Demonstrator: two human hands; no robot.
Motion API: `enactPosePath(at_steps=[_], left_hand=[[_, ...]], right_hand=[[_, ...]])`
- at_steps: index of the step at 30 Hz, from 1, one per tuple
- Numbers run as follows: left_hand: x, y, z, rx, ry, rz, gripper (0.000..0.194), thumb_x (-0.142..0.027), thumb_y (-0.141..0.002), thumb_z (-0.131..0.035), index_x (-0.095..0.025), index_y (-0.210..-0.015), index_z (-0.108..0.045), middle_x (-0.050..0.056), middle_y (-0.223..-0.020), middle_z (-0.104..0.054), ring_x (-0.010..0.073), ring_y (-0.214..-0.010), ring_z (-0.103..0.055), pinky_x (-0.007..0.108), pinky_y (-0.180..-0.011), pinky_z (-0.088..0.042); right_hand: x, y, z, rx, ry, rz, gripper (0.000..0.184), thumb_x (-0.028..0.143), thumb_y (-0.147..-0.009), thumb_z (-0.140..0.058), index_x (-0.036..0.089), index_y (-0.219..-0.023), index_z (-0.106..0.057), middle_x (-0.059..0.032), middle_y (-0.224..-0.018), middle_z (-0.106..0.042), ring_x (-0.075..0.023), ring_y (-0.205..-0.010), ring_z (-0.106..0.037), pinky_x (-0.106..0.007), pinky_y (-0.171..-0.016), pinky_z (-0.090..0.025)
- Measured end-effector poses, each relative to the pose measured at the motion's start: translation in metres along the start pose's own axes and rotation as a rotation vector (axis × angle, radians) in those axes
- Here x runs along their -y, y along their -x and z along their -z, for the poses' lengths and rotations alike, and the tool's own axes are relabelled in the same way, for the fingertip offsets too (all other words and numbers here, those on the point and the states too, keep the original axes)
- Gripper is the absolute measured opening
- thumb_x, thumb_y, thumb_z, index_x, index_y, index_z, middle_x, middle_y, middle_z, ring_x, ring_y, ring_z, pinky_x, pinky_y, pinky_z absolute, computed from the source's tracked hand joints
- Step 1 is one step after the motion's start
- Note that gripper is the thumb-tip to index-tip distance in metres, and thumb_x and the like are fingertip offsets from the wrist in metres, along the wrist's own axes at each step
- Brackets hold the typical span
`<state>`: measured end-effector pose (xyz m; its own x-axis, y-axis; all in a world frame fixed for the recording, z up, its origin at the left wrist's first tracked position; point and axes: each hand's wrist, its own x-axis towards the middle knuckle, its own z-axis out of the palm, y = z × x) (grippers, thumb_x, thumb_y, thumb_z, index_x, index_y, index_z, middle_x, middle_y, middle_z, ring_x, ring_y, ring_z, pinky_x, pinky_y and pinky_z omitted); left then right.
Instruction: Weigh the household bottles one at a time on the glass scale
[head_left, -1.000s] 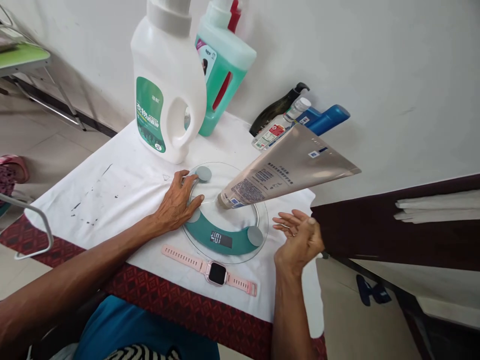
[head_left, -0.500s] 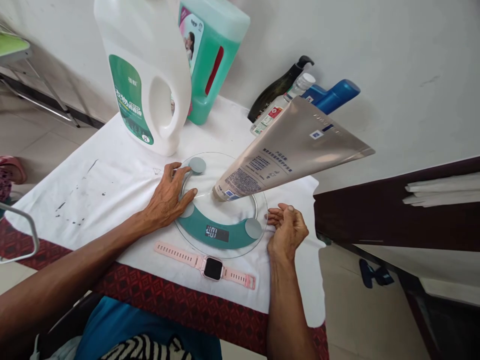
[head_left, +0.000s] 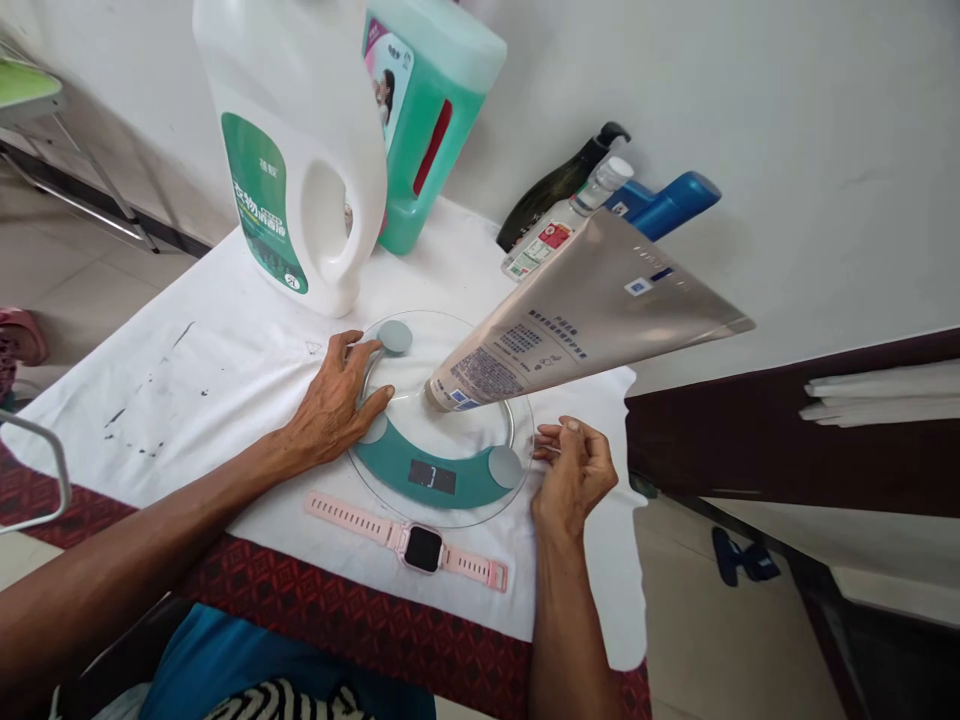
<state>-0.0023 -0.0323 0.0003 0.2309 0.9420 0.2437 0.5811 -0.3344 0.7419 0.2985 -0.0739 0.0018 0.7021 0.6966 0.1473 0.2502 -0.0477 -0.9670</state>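
A round glass bathroom scale (head_left: 420, 490) with a teal band and grey pads lies on the white cloth. Its small display shows a faint mark. A silver-beige squeeze tube (head_left: 540, 320) stands cap-down on the glass, leaning right in view. My left hand (head_left: 341, 390) rests over the scale's left rim, thumb and index finger apart on the glass. At the right rim is my right hand (head_left: 574, 470), fingers loosely bent, tips at or very near the edge; contact is unclear. A pink smartwatch (head_left: 422, 548) lies strap outstretched in front of the scale.
Behind stand a white jug (head_left: 300, 170) and a green liquid bottle (head_left: 427, 130). A dark pump bottle (head_left: 559, 185), a clear bottle (head_left: 544, 235) and a blue bottle (head_left: 679, 205) are near the wall. Slippers (head_left: 742, 557) lie on the floor to the right.
The digits on the scale's display have given way to a single faint mark. Both hands and the tube keep their places; the view has shifted slightly.
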Motion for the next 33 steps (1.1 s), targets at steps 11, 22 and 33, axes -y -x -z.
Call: enactPosePath(at_steps=[11, 22, 33], left_hand=[[-0.002, 0.003, -0.003, -0.037, 0.016, 0.012, 0.049, -0.034, -0.104, -0.053, -0.024, -0.149, -0.038, 0.018, -0.150, -0.037, 0.0336, -0.125, -0.061, 0.062, -0.106, -0.054], [-0.004, 0.007, -0.013, -0.106, 0.090, 0.074, 0.048, -0.027, -0.104, -0.051, -0.027, -0.150, -0.039, 0.017, -0.154, -0.037, 0.0343, -0.131, -0.058, 0.057, -0.102, -0.059], [-0.006, 0.006, -0.015, -0.111, 0.091, 0.081, 0.054, -0.023, -0.102, -0.051, -0.028, -0.154, -0.036, 0.018, -0.155, -0.038, 0.0342, -0.130, -0.059, 0.056, -0.101, -0.060]], right_hand=[[0.080, 0.035, -0.041, 0.453, 0.178, 0.192, 0.062, 0.057, -0.072, -0.086, 0.021, -0.118, -0.067, -0.0075, -0.107, -0.073, -0.0204, -0.082, -0.065, -0.032, -0.064, -0.050], [0.092, 0.005, -0.074, 0.259, 0.005, 0.008, 0.048, 0.059, -0.073, -0.086, 0.019, -0.065, -0.061, 0.0053, -0.046, -0.048, -0.0107, -0.043, -0.042, -0.026, -0.041, -0.036], [0.088, -0.166, -0.233, 0.048, 0.257, 0.264, 0.045, 0.057, -0.086, -0.068, 0.013, -0.094, -0.069, -0.0075, -0.072, -0.071, -0.0235, -0.060, -0.067, -0.034, -0.054, -0.053]])
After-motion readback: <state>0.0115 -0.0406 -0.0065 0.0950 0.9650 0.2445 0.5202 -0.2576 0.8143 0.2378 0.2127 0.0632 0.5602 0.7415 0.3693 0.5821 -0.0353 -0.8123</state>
